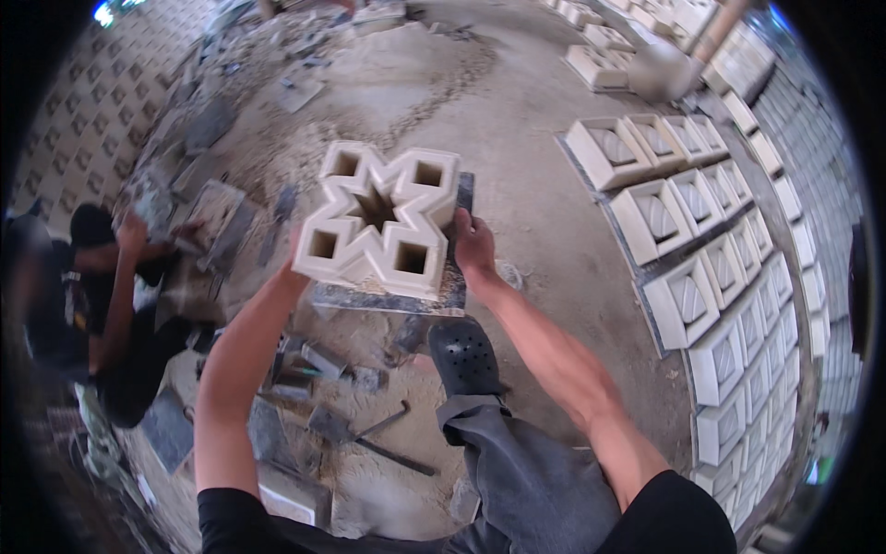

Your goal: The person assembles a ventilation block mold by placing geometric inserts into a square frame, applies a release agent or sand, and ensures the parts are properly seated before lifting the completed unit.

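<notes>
A cream-coloured breeze block (365,231) with a star-shaped opening in the middle and square holes at its corners rests on a flat dark board (388,301). I hold the board up in front of me, above the dusty floor. My right hand (474,247) grips the board's right edge, its thumb near the block's side. At the left corner, my left hand (298,249) supports the load, its fingers mostly hidden behind the block. Below the board, my foot in a dark clog (463,358) is planted on the ground.
On the right stand rows of cream blocks (685,300) on dark boards. At the left, a person (111,305) sits low among boards and rubble. A trowel-like tool (337,427) and metal pieces (318,360) lie below my left arm. A patterned block wall (106,111) rises behind.
</notes>
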Motion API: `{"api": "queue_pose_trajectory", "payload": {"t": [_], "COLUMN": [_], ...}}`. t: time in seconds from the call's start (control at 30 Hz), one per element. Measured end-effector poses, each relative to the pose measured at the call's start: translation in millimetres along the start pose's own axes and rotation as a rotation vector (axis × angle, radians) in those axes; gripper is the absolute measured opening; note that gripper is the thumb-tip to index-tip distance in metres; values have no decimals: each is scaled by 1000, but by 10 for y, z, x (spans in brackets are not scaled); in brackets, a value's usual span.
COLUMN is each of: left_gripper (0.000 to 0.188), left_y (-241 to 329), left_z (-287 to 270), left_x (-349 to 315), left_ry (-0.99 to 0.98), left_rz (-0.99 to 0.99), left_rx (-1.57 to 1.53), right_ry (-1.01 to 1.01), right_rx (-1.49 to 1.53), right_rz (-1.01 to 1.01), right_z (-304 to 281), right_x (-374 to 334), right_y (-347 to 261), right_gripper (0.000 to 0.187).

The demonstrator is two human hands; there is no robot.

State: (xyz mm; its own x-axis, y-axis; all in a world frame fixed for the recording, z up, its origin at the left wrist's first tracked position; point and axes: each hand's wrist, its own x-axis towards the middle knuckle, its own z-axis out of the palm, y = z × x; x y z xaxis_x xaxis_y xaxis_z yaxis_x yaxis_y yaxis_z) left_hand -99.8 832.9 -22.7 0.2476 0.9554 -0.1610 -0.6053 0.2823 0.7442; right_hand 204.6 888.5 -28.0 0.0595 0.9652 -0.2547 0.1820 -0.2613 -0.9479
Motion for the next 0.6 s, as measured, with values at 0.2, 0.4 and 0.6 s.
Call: {"api": "queue_pose_trajectory", "payload": {"t": [0.2, 0.4, 0.6], "left_gripper": [41, 47, 41], "left_y": [-856, -1434, -1869], "left_z": [435, 1083, 150], "left_x": [1639, 2109, 2637], "left_ry": [365, 326, 341], "left_rz": [-310, -401, -405], "left_rx": [308, 526, 494], "right_ry": [289, 431, 414], "right_rx": [155, 30, 110], "right_rz": [-65, 17, 67], "right_z": [-1129, -1787, -1539], "right_x": [381, 469, 716], "right_y": [760, 1253, 1274], "right_gripper": [51, 48, 46]}}
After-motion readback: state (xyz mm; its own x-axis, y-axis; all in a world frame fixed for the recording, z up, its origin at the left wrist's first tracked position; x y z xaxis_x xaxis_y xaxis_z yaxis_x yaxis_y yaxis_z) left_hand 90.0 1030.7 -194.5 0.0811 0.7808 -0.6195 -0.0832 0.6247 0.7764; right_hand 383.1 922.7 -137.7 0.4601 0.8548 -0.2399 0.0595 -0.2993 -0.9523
